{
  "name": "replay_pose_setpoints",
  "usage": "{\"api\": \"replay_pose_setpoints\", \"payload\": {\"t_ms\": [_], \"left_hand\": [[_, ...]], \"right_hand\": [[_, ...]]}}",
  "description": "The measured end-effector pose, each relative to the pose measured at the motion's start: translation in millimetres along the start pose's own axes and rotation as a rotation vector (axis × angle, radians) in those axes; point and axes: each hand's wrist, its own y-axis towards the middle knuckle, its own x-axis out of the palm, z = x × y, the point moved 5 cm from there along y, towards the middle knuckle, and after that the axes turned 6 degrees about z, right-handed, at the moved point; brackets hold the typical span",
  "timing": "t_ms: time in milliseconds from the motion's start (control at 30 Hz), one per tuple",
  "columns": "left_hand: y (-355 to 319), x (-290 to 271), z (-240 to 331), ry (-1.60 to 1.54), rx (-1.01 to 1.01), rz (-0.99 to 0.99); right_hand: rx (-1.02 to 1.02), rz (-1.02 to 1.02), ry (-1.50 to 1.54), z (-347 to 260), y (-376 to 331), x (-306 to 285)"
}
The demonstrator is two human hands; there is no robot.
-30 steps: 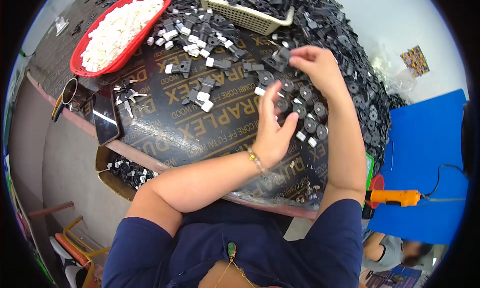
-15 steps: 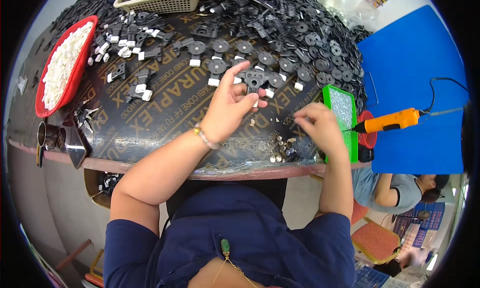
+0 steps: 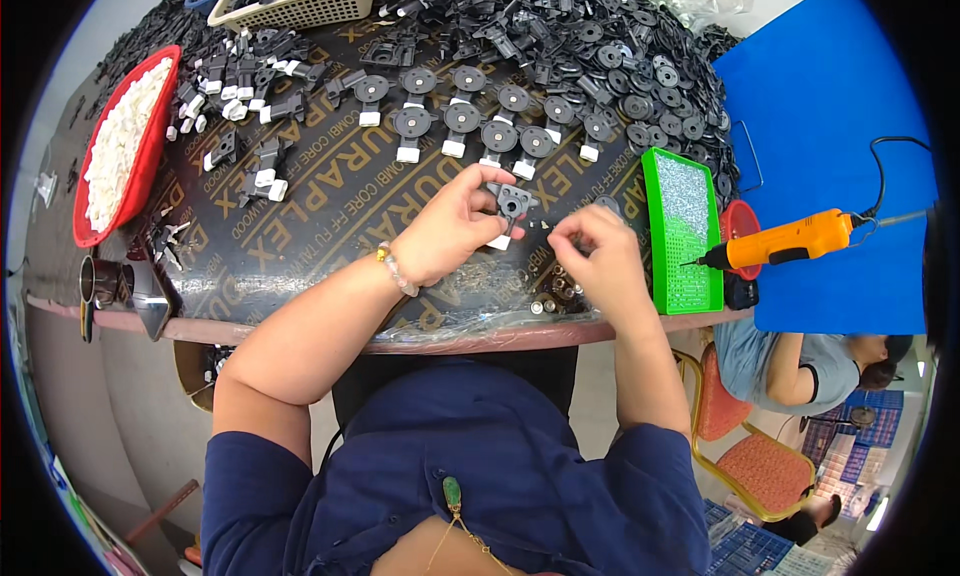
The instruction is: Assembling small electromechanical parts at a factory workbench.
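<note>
Black bracket (image 3: 511,202) with white tip, tilted.

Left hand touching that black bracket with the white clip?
Touching. Head view shows the left hand with its fingers closed on the black bracket, lifting it over the board; no gap visible.

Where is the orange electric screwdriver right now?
In the head view, the orange electric screwdriver lies at the table's right edge, its tip pointing toward the green rectangular tray, beyond the person's right hand.

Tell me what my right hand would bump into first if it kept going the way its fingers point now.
Probably the black plastic part held in your left hand. Your right hand points up and to the left, toward that part, with only a small gap between. Depth is hard to judge from above, so it might pass just under it.
</note>
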Motion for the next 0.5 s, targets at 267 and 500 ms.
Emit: {"api": "replay_pose_setpoints", "payload": {"t_ms": [267, 500], "left_hand": [[-1.2, 4.5, -2.1, 0.079, -0.058, -0.045], [-0.2, 3.7, -3.5, -0.061, -0.088, -0.017]], "right_hand": [[0.017, -0.082, 0.208, -9.8, 26.7, 20.9], [-0.169, 0.084, -0.049, -17.2, 41.9, 7.1]]}}
